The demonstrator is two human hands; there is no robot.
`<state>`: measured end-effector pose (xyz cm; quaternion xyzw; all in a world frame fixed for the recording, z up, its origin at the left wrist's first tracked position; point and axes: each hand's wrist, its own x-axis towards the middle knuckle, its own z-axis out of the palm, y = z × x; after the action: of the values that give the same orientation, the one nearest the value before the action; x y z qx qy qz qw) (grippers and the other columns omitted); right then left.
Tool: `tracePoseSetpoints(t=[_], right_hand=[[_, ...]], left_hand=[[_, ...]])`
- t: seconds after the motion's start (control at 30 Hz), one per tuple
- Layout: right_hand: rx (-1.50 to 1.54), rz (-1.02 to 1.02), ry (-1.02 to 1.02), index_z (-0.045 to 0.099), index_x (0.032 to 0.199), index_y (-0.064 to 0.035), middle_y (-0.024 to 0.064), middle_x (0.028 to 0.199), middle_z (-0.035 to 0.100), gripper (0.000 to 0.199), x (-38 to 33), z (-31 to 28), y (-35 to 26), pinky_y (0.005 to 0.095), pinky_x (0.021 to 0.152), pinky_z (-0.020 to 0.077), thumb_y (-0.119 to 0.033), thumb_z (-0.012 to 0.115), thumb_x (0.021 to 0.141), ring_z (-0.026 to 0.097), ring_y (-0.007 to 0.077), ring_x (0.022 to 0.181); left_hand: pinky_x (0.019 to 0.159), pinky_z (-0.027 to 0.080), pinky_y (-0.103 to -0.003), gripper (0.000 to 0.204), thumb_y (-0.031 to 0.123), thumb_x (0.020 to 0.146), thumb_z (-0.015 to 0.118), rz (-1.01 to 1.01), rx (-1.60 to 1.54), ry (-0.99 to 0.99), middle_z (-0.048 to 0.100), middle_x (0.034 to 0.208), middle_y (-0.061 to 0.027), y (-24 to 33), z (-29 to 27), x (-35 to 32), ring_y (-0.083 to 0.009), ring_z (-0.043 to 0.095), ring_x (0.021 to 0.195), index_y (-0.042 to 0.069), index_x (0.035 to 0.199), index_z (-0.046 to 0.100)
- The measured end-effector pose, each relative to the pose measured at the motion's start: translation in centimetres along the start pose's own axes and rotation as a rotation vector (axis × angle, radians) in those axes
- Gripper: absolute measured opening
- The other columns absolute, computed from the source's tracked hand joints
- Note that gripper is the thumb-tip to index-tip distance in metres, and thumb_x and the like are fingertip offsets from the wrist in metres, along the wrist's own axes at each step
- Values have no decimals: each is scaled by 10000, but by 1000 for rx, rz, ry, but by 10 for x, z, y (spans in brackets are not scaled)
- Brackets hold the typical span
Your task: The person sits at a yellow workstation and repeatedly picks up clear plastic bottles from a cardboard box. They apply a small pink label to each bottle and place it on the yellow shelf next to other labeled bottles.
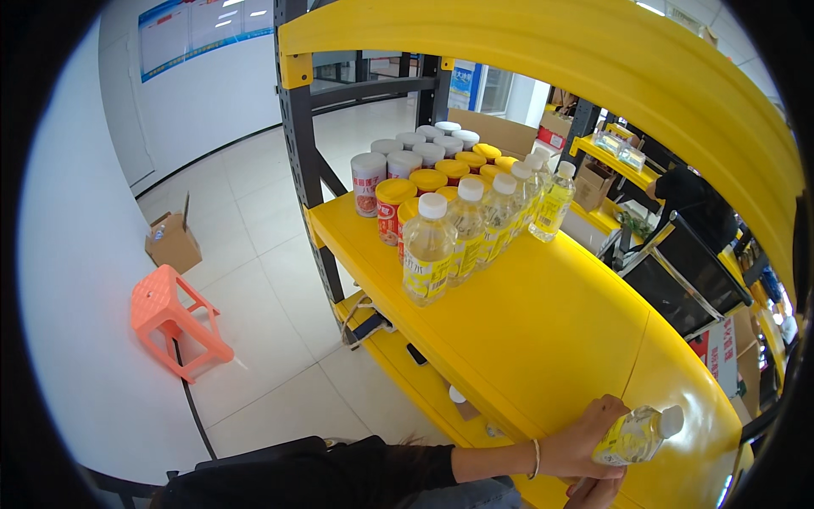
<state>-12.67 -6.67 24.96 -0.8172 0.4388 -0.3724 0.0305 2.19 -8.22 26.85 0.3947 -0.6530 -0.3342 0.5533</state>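
Observation:
My left hand (587, 437), with a bracelet at the wrist, is wrapped round a clear bottle (634, 434) with a yellow label and a white cap. The bottle lies tilted over the yellow shelf, its cap pointing right. Just below it, my right hand (597, 492) shows only in part at the lower edge, its curled fingers close against the bottle. Farther along the shelf (526, 339), a row of matching bottles (428, 254) stands upright, with another bottle (553, 204) to its right. Beside them are red cans with yellow lids (395, 208) and cans with grey lids (368, 182).
A dark rack post (298, 136) and a yellow beam (526, 34) frame the shelf. On the lower shelf (398, 360) lie a dark phone-like object (416, 354) and small items. A pink stool (174, 318) and a cardboard box (174, 244) stand left. A person (691, 199) is at the right.

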Motion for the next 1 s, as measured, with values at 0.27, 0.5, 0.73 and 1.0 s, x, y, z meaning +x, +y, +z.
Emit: tracePoseSetpoints(t=[0.27,0.5,0.73,1.0], right_hand=[[7,163,80,522,1163,54,266,1031,577,312,31,-52,-29,408,803,450,-147,442,938,569,346,931],[93,90,231,499,1242,29,248,1205,527,375,56,-62,-73,414,896,431,-203,438,954,521,403,1075],[-103,76,220,480,1255,36,262,1254,486,386,53,-53,-79,428,930,410,-211,420,964,484,418,1135],[95,207,178,455,1269,52,279,1252,479,448,45,-44,-63,408,934,397,-281,382,979,479,418,1132]], left_hand=[[1006,324,-364,826,275,709,769,-29,-228,51,413,1179,-193,1,0,-3,-332,411,1160,9,1315,274],[1034,320,-381,784,243,763,729,-22,-103,0,382,1314,-217,-2,1,-4,-341,390,1232,24,1361,271],[1035,326,-386,765,231,779,708,18,-73,-29,385,1317,-225,-2,-1,-4,-339,392,1240,20,1365,265],[1043,304,-399,777,198,775,687,44,-183,-31,357,1325,-224,-4,1,-3,-347,361,1254,27,1378,227]])
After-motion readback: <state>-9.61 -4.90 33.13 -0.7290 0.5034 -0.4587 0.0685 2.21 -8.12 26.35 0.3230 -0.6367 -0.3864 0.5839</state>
